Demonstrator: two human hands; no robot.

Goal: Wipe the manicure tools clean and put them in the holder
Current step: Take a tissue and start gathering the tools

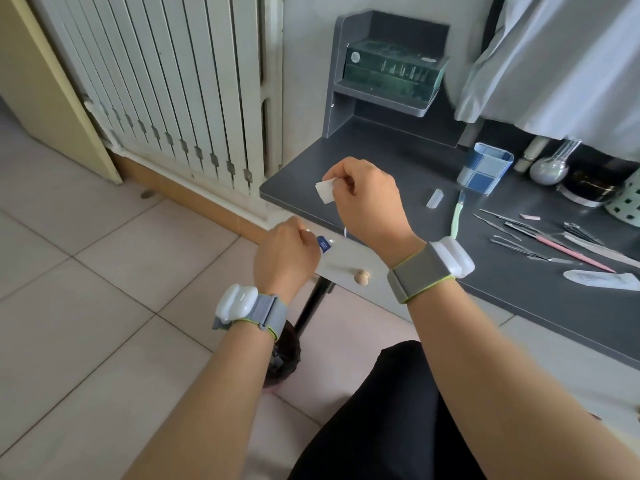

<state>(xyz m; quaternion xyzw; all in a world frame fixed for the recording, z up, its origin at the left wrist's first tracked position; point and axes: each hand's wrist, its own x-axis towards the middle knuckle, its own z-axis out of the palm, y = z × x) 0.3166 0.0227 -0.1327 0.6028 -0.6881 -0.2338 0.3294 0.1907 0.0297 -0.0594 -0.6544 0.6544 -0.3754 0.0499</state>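
Hands first, both wearing grey straps with white pods at the wrist. The left hand (285,252) is curled tight, pinching a small blue packet (323,243) with a glint of foil, out past the desk's front corner. The right hand (367,199) sits higher, over the dark matte desk (398,157), fingers folded around a small white wipe (325,190), square and flat. To the right, the manicure tools (540,237) lie spread on the desktop: thin steel tweezers and picks, a pink stick, a pale file, all slim and pointed. Nearer the hands lies a green-handled tool (457,220), and beside it a small clear cap (435,197). Behind them stands the holder (485,168), a blue-and-white checked square cup, upright. Farther back, a grey shelf (381,81) carries a glossy green box (394,72).
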